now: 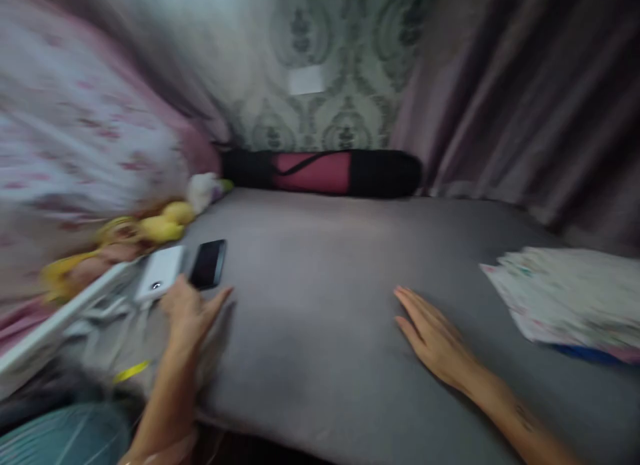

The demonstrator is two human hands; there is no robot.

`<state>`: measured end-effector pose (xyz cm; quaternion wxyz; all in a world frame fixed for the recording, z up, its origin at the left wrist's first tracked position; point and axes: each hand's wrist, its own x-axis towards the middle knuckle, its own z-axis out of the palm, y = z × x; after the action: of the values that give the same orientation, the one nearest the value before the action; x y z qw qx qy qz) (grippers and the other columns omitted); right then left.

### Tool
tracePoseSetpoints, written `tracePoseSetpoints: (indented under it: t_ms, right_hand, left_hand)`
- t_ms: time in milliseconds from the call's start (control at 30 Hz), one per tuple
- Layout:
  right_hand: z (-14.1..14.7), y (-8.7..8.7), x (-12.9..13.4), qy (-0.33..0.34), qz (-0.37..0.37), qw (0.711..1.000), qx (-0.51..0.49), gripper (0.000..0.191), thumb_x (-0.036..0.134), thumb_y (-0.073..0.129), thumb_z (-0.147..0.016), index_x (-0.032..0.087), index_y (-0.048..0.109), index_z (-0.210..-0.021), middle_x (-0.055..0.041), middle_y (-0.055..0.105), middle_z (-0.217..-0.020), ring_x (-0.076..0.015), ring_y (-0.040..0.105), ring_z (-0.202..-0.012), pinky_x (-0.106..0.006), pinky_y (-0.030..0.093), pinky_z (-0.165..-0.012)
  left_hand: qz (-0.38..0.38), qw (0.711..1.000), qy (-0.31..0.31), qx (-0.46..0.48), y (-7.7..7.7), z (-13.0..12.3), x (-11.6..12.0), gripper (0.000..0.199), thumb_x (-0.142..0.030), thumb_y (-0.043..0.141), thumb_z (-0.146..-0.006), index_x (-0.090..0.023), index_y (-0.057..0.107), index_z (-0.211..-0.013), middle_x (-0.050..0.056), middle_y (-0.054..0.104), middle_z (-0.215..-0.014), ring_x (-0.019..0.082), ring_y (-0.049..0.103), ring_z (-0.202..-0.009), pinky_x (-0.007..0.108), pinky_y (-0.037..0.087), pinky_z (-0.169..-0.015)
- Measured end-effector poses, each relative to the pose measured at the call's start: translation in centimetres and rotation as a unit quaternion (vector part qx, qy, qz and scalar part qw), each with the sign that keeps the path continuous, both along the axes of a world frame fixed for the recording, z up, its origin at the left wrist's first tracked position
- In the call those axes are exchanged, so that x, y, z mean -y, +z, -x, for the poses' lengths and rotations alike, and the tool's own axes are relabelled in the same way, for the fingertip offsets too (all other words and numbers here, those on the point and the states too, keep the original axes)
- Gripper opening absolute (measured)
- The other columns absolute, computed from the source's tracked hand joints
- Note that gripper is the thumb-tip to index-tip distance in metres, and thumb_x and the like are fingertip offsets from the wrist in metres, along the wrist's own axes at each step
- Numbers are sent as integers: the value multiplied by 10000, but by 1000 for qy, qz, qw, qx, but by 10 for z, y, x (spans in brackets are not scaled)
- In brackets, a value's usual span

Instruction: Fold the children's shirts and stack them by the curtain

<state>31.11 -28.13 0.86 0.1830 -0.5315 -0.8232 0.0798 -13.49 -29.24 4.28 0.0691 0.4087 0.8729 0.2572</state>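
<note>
My left hand [190, 312] is over the left part of the grey surface [320, 265], thumb spread away from the fingers, holding nothing that I can see. Just beyond its fingertips lie a white box-shaped device [163, 268] with a cable and a dark phone [209, 264]. On the right, my right hand [433, 335] rests flat and empty on the grey surface, its thumb slightly apart from the fingers. Nearest to it is a pile of folded, light patterned cloth [575, 295], which it does not touch.
A black and pink roll [313, 172] lies along the patterned back wall. Yellow soft toys [163, 225] and a white rail [65, 322] line the left side. A teal round object [65, 435] sits at lower left. Curtains [500, 98] hang on the right.
</note>
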Motion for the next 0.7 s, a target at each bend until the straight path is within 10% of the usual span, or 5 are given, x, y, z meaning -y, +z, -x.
tracePoseSetpoints:
  t_ms: [233,700]
  right_hand:
    - [-6,-35,-20,-12,-24,999,-39,655,550,361,-874,239,368,-1451,-115,525,-1378,-317,492,-1263,-549,407,-1059]
    - [-6,-29,-26,-14,-16,999,-35,616,529,365,-882,135,485,-1341,-169,570,-1315,-334,530,-1220,-545,413,-1038]
  left_hand:
    - [29,991,54,-118,-9,17,7,865,-563,619,-744,-6,323,-1336,306,433,-1344,443,414,-1249,500,358,-977]
    - [98,977,57,-181,10,12,-16,590,-481,559,-812,-28,469,-1178,262,616,-1129,390,562,-1089,417,441,-851]
